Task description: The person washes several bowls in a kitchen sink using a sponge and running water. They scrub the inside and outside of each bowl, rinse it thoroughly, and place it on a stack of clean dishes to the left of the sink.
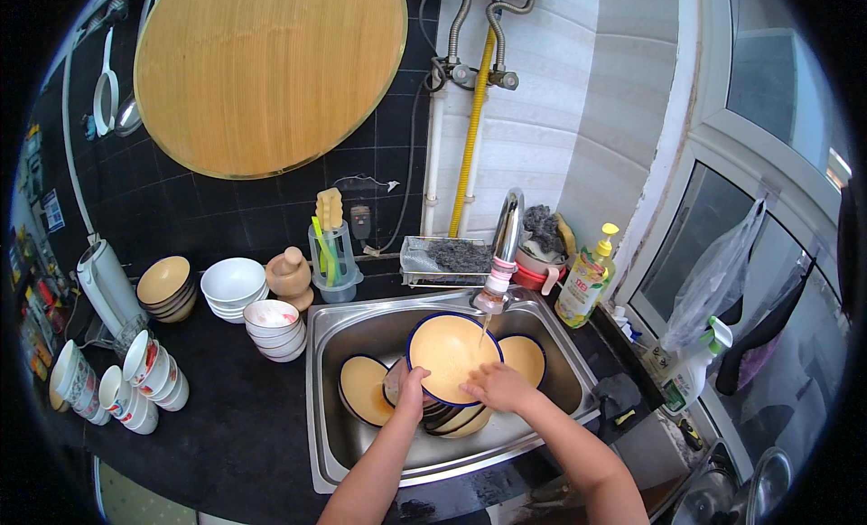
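Observation:
My left hand (pixel 412 391) grips the left rim of a pale yellow bowl (pixel 449 349) with a dark blue edge, thumb over the rim. The fingers of my right hand (pixel 498 386) curl over the lower right rim and touch the inside. The bowl is tilted toward me over the sink (pixel 318 362), under the faucet (pixel 508 236), and a thin stream of water runs onto its right side. Beneath it several stacked bowls (pixel 462 425) are partly hidden. Another yellow bowl (pixel 363 389) leans at the sink's left, and one more (pixel 524 358) at the right.
On the left of the counter (pixel 226 435) stand stacks of white bowls (pixel 237 285), yellow bowls (pixel 165 285) and patterned cups (pixel 155 371). A wooden mortar (pixel 289 276) and utensil holder (pixel 334 267) are behind. A soap bottle (pixel 585 285) and wire rack (pixel 444 261) stand near the faucet.

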The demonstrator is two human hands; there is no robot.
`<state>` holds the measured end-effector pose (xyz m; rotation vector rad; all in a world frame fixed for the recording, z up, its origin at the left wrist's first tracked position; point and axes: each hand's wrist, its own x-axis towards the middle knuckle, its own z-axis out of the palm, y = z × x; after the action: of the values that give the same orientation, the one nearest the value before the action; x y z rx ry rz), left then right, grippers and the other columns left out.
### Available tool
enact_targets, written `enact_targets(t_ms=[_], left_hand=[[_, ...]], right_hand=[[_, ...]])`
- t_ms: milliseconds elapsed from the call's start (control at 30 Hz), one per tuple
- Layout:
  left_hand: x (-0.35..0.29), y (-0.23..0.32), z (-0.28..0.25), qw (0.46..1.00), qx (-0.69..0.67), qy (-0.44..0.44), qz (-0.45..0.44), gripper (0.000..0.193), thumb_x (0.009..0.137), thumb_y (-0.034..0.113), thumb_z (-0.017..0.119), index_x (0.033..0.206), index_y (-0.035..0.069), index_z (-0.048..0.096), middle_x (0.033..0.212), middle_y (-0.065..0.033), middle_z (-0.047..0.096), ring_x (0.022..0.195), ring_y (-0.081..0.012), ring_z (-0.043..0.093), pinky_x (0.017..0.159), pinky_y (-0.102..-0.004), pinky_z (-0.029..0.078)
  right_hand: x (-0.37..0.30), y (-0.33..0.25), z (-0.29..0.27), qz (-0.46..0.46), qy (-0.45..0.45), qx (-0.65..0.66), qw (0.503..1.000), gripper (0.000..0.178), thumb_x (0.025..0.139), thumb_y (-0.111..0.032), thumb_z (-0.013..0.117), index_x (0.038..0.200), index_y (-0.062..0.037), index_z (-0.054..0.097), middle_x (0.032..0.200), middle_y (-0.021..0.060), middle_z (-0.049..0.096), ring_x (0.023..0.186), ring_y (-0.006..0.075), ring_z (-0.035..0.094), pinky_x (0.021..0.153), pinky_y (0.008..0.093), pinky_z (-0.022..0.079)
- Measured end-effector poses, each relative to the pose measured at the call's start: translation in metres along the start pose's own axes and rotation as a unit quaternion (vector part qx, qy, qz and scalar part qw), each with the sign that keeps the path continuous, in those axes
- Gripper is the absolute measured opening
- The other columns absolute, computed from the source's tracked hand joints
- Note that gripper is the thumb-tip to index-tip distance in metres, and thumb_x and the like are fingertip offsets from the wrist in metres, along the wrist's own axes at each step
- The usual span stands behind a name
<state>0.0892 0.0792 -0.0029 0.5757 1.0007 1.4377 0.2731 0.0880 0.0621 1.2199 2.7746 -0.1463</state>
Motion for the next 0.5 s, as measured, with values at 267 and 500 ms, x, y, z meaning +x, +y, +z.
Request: enact_targets(t_ms=[267, 500], left_hand=[[0.003, -0.006, -0.005, 0.999, -0.023, -0.036, -0.003, 0.040, 0.071, 0.018, 0.048, 0.109, 0.006, 0.046, 0.099, -0.0087, 0.054, 0.083, -0.0200, 0.058, 0.067, -0.0315, 0.048], [-0.001, 0.007, 0.002, 0.989, 0.021, -0.032, 0.145, 0.063, 0.068, 0.009, 0.043, 0.130, 0.001, 0.034, 0.122, -0.0156, 0.045, 0.113, -0.0250, 0.044, 0.096, -0.0308, 0.033]], right_hand=[[0.061, -0.010, 0.054, -0.077, 0.045, 0.068, 0.994, 0.062, 0.087, -0.040, 0.037, 0.138, -0.0082, 0.019, 0.145, 0.0130, 0.013, 0.133, 0.0296, 0.013, 0.107, 0.0425, 0.011], [0.031, 0.013, 0.035, 0.043, 0.010, -0.045, 0.998, 0.073, 0.085, -0.051, 0.038, 0.138, -0.0058, 0.018, 0.145, 0.0159, 0.009, 0.134, 0.0323, 0.006, 0.107, 0.0471, 0.007]])
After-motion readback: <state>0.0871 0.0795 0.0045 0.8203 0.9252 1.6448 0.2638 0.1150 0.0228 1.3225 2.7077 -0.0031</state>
